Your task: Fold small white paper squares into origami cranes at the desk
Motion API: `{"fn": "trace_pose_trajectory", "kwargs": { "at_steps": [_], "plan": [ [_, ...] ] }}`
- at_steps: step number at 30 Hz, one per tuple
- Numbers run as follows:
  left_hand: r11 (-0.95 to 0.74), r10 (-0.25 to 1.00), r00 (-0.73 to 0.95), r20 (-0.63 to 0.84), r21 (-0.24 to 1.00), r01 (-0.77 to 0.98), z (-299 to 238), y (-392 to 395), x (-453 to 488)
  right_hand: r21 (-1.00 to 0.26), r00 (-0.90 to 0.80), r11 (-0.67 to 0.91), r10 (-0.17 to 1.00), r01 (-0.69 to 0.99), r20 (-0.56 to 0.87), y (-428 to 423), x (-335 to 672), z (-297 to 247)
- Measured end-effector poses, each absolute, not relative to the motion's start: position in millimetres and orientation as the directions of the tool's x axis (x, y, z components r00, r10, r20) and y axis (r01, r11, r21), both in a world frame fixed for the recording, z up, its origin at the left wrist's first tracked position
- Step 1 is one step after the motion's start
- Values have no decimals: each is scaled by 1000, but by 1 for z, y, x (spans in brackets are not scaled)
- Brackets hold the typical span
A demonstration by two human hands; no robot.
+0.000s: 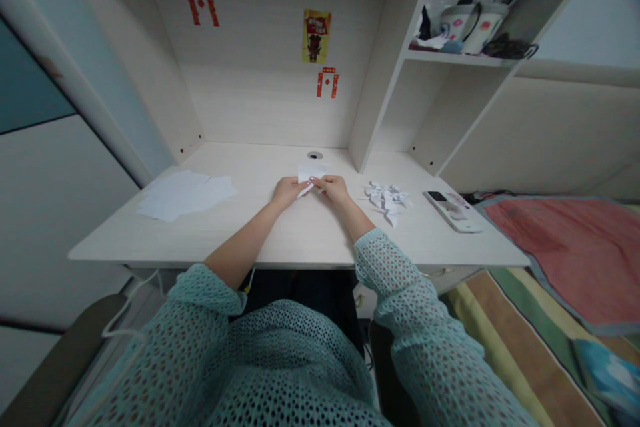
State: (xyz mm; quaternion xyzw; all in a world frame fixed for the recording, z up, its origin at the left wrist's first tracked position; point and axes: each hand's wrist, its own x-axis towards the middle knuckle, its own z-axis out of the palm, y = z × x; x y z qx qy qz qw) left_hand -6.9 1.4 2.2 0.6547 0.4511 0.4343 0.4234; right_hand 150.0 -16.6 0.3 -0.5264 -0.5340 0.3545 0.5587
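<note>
Between my two hands, over the middle of the desk, is a small white sheet of paper (313,171), its near edge partly turned or folded. My left hand (288,191) pinches its left side, with the thumb on top. My right hand (331,187) grips the near right part, and its thumb meets the left one at the middle. My fingers hide the paper's lower portion. To the right lies a pile of small folded white paper pieces (387,198). Several loose white sheets (187,194) are spread at the left.
A phone (453,211) lies on the right of the white desk (295,240). On the shelf above right stand cups (483,27) with scissors and pens. A round cable hole (315,155) is near the back panel. A bed with a red cloth (565,240) adjoins the right side.
</note>
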Motion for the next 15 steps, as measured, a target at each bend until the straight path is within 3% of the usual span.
{"fn": "trace_pose_trajectory", "kwargs": {
  "at_steps": [15],
  "plan": [
    [-262, 958, 201, 203, 904, 339, 6, -1, -8, -981, 229, 145, 958, 131, 172, -19, 164, 7]
  ]
}}
